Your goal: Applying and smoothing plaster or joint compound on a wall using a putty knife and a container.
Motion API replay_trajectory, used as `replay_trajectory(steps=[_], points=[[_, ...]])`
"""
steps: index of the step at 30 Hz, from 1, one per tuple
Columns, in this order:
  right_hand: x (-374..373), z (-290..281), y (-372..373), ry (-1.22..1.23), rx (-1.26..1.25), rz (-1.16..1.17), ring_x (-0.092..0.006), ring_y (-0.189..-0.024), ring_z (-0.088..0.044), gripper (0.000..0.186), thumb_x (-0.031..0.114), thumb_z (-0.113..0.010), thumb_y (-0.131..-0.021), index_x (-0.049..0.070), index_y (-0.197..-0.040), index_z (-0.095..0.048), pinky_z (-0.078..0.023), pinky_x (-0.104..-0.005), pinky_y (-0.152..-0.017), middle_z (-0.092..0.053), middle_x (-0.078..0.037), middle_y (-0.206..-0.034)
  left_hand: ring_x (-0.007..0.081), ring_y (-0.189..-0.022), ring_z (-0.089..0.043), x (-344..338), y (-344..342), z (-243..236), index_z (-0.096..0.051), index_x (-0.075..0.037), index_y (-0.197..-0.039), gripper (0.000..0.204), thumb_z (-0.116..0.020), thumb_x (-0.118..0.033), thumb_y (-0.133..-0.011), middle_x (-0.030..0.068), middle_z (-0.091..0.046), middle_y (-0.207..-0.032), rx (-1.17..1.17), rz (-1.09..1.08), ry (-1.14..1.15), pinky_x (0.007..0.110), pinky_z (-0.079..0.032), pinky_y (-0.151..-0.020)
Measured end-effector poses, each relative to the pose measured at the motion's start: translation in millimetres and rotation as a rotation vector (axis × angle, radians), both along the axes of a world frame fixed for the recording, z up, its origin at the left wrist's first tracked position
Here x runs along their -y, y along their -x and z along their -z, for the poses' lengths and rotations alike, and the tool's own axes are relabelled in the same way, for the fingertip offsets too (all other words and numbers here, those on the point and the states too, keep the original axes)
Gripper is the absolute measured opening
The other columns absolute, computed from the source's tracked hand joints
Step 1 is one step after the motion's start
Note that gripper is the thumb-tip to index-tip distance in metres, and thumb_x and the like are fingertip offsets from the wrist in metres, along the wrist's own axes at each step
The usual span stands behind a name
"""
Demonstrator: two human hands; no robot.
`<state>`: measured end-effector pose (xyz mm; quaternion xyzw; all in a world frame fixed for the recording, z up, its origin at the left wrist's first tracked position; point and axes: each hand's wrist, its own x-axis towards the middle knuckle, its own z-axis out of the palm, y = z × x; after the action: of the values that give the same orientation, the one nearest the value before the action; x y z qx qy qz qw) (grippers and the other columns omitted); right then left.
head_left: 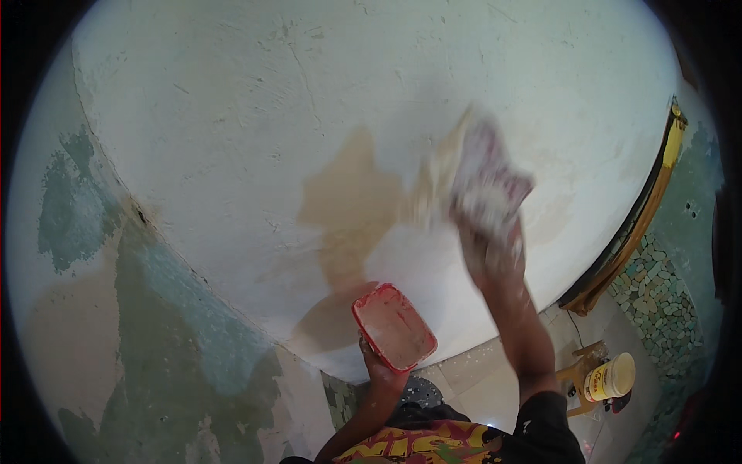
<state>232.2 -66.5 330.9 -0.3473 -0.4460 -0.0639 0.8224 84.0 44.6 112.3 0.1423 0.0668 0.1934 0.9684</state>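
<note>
Holding a red tub (386,291) in the left hand (377,365), near the lower edge of the white wall (232,155), with the grip closed on its lower left side. Facing the open mouth toward the head camera, likely for easy reach into the pinkish paste (396,331) inside. Held low and close to the body, perhaps to ease the weight on the wrist.

Gripping a blurred tool (487,174) in the right hand (492,249), higher than the tub and to its right, in front of the wall. Cannot tell its kind, or any contact with the wall, through the blur; looks streaked white and plum, with a pale flat streak to the left. Seemingly clasped about the lower end, presumably for firm control with the arm stretched out.

Placed well apart from both hands, at the right edge of a yellowish stool (573,374): a yellow-and-white bucket (610,377), probably there to leave both arms free. Cannot tell if resting on the stool or just beside.
</note>
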Motion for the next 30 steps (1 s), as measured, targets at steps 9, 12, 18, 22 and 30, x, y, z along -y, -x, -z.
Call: replay_trajectory(steps=[9, 12, 18, 22, 30], points=[[-32.7, -152.1, -62.4, 0.312, 1.265, 1.412, -0.0294, -0.121, -0.059, 0.057, 0.019, -0.085, -0.061, 0.015, -0.117, -0.071, -0.049, -0.0438, -0.105, -0.065, -0.004, -0.128, 0.028, -0.135, -0.047, -10.0, 22.6, -13.4, -0.041, -0.019, -0.147, 0.059, -0.041, -0.056, -0.102, 0.0035, -0.048, -0.147, -0.054, 0.104, -0.12, 0.051, -0.039, -0.112], [-35.2, -127.3, -54.9, 0.366, 1.182, 1.371, -0.0288, -0.123, -0.058, 0.062, 0.022, -0.086, -0.058, 0.016, -0.117, -0.07, -0.045, -0.0456, -0.108, -0.063, -0.004, -0.129, 0.0263, -0.135, -0.047, -15.3, 30.5, -7.2, -0.042, -0.019, -0.146, 0.057, -0.042, -0.055, -0.102, 0.0023, -0.049, -0.146, -0.055, 0.095, -0.096, 0.049, -0.039, -0.112], [-19.5, -100.7, -41.9, 0.507, 1.188, 1.335, -0.0347, -0.12, -0.059, 0.052, 0.011, -0.084, -0.06, 0.009, -0.11, -0.071, -0.05, -0.0453, -0.099, -0.065, -0.008, -0.128, 0.0261, -0.136, -0.046, -31.7, 22.3, 0.7, -0.041, -0.02, -0.147, 0.058, -0.042, -0.056, -0.102, 0.0025, -0.047, -0.148, -0.064, 0.025, -0.084, 0.049, -0.039, -0.113], [1.1, -90.1, -38.8, 0.585, 1.277, 1.338, -0.0319, -0.119, -0.061, 0.056, 0.014, -0.084, -0.061, 0.01, -0.115, -0.071, -0.05, -0.0458, -0.101, -0.066, -0.007, -0.127, 0.0267, -0.136, -0.046, -31.9, 21.5, 0.9, -0.042, -0.02, -0.147, 0.057, -0.043, -0.055, -0.101, 0.0026, -0.047, -0.149, -0.039, 0.04, -0.059, 0.049, -0.039, -0.112], [18.1, -162.7, -64.3, 0.427, 1.194, 1.488, -0.0306, -0.113, -0.063, 0.05, 0.014, -0.084, -0.066, 0.012, -0.115, -0.072, -0.051, -0.0434, -0.099, -0.068, -0.006, -0.124, 0.0284, -0.134, -0.047, -24.7, 21.6, 3.8, -0.042, -0.019, -0.147, 0.058, -0.042, -0.056, -0.101, 0.0038, -0.048, -0.147, -0.105, 0.067, -0.132, 0.051, -0.04, -0.111]])
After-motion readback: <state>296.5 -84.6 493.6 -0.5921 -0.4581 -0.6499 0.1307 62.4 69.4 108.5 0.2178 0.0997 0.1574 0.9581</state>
